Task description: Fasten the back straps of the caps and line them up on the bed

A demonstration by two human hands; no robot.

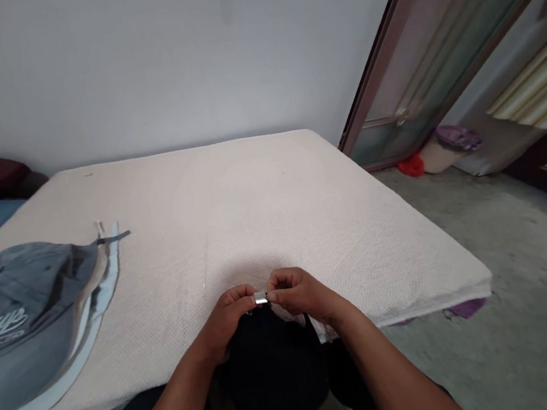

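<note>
Low in the middle of the view, a black cap (277, 366) hangs at the table's near edge, between my legs. At its upper edge sits a small shiny metal buckle (261, 297). My left hand (230, 315) is closed in a pinch on the buckle's left side. From the right, my right hand (300, 294) pinches at the buckle's other end, where the cap's thin strap seems to meet it; the fingers hide most of that strap. A stack of caps lies at the left, topped by a grey cap (28, 298) with white lettering and a loose strap.
A table-like surface with a cream textured cover (253, 201) spreads before me, against a white wall (175, 70). Beyond its right side are a concrete floor (526, 252), a sliding door (414, 45) and a bin with a purple liner (459, 138). Dark red and blue items sit far left.
</note>
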